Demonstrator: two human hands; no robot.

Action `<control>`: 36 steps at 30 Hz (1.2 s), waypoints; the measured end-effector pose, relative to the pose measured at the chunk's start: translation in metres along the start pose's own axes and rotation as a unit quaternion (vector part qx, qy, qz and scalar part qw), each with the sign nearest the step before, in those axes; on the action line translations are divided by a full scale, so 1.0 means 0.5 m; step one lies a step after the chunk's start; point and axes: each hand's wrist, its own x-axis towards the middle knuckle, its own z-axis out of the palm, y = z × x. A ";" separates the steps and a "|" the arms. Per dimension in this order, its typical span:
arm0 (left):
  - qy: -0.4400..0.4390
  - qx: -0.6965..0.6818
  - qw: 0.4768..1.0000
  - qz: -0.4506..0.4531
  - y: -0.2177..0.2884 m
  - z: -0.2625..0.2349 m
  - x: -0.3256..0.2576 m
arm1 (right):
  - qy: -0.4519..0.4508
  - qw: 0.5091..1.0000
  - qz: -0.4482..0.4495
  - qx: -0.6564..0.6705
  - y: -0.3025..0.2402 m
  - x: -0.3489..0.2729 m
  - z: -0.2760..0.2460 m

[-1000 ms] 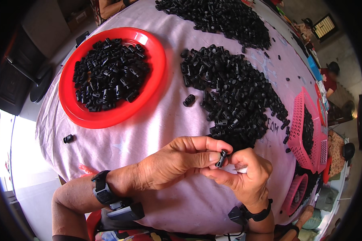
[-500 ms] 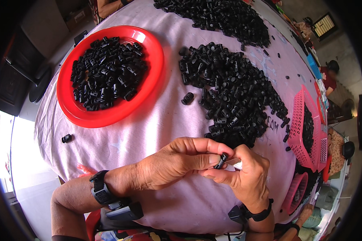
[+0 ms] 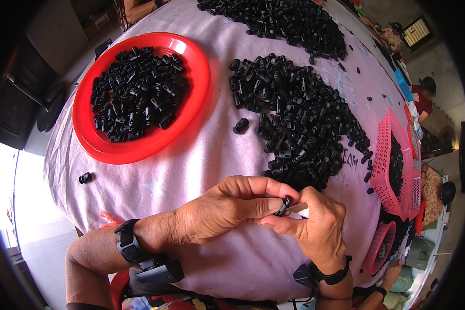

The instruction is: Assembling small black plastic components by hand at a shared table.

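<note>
Between thumb and forefinger, my left hand (image 3: pixel 237 204) pinches a small black plastic cord lock (image 3: pixel 283 205). Close against it on the right is my right hand (image 3: pixel 318 222), its fingers closed on a thin, pale, blade-like piece (image 3: pixel 298 211). The tip of that piece meets the cord lock, though the fingers cover most of it. Just beyond both hands lies a large heap of black cord locks (image 3: pixel 305 121). A red round tray (image 3: pixel 106 151) at the left holds another pile of them.
A pink cloth (image 3: pixel 191 173) covers the table. Loose cord locks lie near the left edge (image 3: pixel 86 177) and beside the heap (image 3: pixel 241 125). Another heap (image 3: pixel 289 23) is at the far side. Pink baskets (image 3: pixel 381 165) stand at the right. Other people sit around the table.
The right hand's pale piece has shifted slightly against the cord lock, and the cord lock is tilted a little differently. Both hands stay in the same place.
</note>
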 end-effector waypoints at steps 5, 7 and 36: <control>-0.007 0.001 1.000 0.008 -0.004 -0.004 0.002 | 0.000 1.000 -0.001 -0.002 0.000 0.000 0.000; -0.007 0.006 1.000 0.008 -0.005 -0.006 0.002 | -0.004 1.000 -0.005 -0.014 0.002 -0.001 0.001; -0.003 0.007 1.000 0.007 -0.005 -0.004 0.003 | 0.012 1.000 -0.002 -0.017 0.002 -0.004 0.001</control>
